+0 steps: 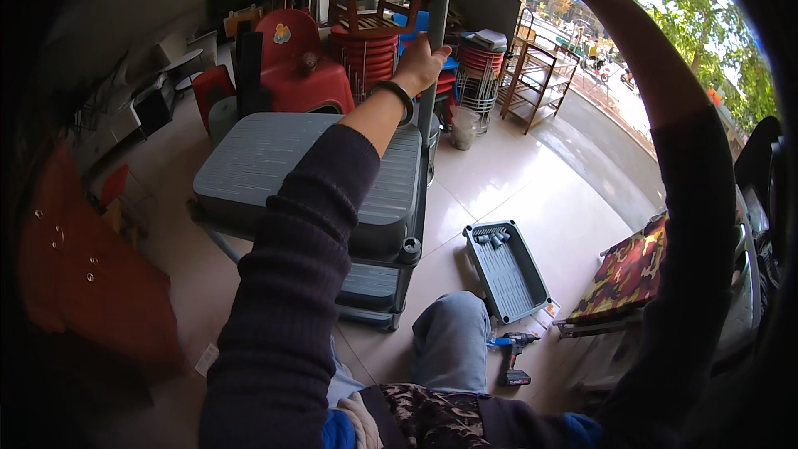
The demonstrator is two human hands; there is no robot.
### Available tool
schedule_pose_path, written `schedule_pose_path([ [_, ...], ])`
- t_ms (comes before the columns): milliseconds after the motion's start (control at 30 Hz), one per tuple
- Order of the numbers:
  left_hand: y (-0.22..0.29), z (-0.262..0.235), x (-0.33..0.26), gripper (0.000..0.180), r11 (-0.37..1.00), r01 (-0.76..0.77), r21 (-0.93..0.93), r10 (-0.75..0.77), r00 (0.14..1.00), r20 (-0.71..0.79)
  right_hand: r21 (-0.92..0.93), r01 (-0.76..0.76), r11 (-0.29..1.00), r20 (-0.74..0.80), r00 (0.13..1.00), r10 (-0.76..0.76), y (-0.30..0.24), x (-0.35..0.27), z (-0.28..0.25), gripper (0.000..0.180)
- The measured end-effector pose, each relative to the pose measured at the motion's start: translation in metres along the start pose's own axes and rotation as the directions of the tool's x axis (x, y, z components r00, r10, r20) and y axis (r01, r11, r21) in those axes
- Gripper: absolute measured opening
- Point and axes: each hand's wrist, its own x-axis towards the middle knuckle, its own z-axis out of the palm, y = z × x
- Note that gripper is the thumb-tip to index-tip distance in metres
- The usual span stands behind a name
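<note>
Fingers of the left hand (pixel 422 62) are wrapped around a grey upright post (pixel 433 58), which is held closed in the fist at about mid-height. The post rises from the far right corner of a grey plastic shelving unit (pixel 307 179), whose ribbed top shelf lies just below and nearer than the grip. At the near right corner an open round socket (pixel 408 249) is seen, with lower shelves stacked beneath it.

The right hand is raised well above the grip and is cut off by the upper edge, so whether it is open or closed cannot be told; only its forearm (pixel 657 75) is shown.

To be seated well, the post is probably best kept vertical and held steady over its corner, with pressure applied straight down rather than at a slant.

Further out, on the floor to the right of the grip, a grey loose shelf tray (pixel 509 273) holding small connectors is found, and nearer still a cordless drill (pixel 513 355). Beyond the grip, stacked red chairs (pixel 293 66) are ranged.
</note>
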Motion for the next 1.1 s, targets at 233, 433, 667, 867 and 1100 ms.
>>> schedule_pose_path([
  [233, -0.019, -0.014, -0.007, 0.023, 0.997, 0.072, 0.019, -0.074, 0.995, 0.071, -0.37, -0.022, 0.929, 0.091, 0.994, 0.06, -0.008, 0.004, 0.05, 0.039],
  [433, -0.007, -0.007, -0.011, 0.027, 0.996, 0.075, -0.048, -0.071, 0.995, 0.077, -0.277, 0.25, 0.928, -0.146, 0.943, -0.298, 0.028, 0.033, 0.033, 0.035],
  [667, -0.006, -0.015, -0.016, 0.029, 0.993, 0.11, -0.048, -0.103, 0.987, 0.121, -0.343, 0.222, 0.913, 0.04, 0.974, -0.222, 0.037, 0.018, 0.064, 0.034],
  [867, -0.01, -0.011, -0.016, 0.03, 0.993, 0.087, -0.081, -0.078, 0.99, 0.114, -0.365, 0.066, 0.928, -0.065, 0.993, -0.096, 0.012, 0.016, 0.039, 0.029],
  [1100, -0.009, -0.007, -0.019, 0.032, 0.989, 0.109, -0.096, -0.094, 0.985, 0.144, -0.438, 0.037, 0.898, 0.06, 0.998, -0.012, 0.016, 0.001, 0.049, 0.029],
])
